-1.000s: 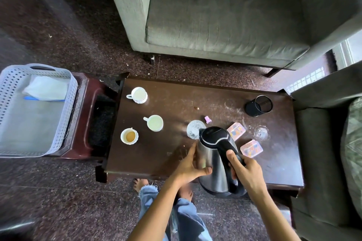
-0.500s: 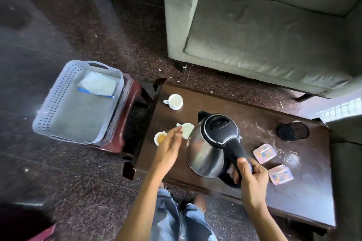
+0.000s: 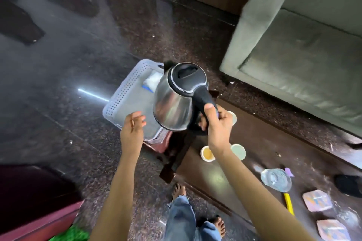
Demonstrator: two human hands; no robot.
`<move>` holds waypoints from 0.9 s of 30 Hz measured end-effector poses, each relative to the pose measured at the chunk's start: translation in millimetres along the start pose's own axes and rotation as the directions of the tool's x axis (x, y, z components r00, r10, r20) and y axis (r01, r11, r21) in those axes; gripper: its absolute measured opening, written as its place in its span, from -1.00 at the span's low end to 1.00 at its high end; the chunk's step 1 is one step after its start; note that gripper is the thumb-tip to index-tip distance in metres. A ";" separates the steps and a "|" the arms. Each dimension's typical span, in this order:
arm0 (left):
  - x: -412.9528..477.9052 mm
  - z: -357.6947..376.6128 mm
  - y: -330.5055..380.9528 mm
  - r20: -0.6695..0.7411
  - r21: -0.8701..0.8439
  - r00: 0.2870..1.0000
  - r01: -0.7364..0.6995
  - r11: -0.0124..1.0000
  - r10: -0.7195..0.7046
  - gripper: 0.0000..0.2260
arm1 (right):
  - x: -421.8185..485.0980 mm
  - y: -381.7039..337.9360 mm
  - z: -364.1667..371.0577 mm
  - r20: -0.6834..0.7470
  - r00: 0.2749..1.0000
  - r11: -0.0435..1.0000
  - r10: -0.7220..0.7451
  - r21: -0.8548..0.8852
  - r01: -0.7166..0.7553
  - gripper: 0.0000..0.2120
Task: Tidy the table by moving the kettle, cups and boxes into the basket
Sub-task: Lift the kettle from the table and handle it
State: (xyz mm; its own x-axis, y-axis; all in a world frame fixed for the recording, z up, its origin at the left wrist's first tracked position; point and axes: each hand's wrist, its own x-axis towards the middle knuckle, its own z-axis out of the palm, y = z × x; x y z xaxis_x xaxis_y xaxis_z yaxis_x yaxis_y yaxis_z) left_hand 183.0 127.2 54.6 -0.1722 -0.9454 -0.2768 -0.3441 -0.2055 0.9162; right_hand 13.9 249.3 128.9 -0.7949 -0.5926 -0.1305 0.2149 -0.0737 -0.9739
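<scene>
Kettle (image 3: pixel 172 103) moved over basket (image 3: pixel 125 88); right grip (image 3: pixel 217 125) clamps its handle (image 3: pixel 203 96), left grip (image 3: pixel 132 129) apart.

Dim, soft daylight; a bright glare streak on the polished floor (image 3: pixel 92 95); motion blur and wide-angle bending toward edges.

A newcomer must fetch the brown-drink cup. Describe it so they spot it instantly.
Find the dark wooden table. At its end nearest the white perforated plastic basket stand small white cups. The cup by the near edge alone holds amber-brown liquid.
</scene>
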 end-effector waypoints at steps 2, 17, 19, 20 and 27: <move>11.5 -18.3 -4.5 -0.020 -0.005 0.999 0.043 0.999 -0.043 -0.84 | 13.9 14.5 30.8 0.044 0.999 1.000 0.017 0.005 -0.017 -0.61; 44.0 -59.8 -60.6 -0.067 -0.036 0.974 0.213 0.976 -0.215 -0.84 | 45.7 129.5 154.2 0.158 0.977 0.954 0.143 -0.286 -0.093 -0.63; 45.1 -58.9 -63.6 -0.064 -0.033 0.972 0.225 0.974 -0.227 -0.85 | 48.0 137.5 160.3 0.167 0.978 0.940 0.125 -0.335 -0.063 -0.64; 45.2 -58.2 -64.3 -0.063 -0.033 0.973 0.221 0.975 -0.223 -0.86 | 48.8 142.5 162.3 0.173 0.977 0.935 0.121 -0.351 -0.053 -0.64; 45.5 -47.1 -75.7 -0.060 -0.042 0.978 0.198 0.979 -0.200 -0.88 | 54.5 174.1 165.2 0.156 0.980 0.937 0.126 -0.342 -0.066 -0.64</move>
State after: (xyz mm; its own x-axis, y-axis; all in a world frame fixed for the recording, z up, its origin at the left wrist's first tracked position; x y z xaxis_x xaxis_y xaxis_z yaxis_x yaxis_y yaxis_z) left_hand 244.7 87.8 -13.6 -0.0444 -0.8985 -0.4367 -0.3326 -0.3989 0.8546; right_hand 101.8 71.7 -17.0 -0.6628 -0.7152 -0.2215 0.0601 0.2441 -0.9679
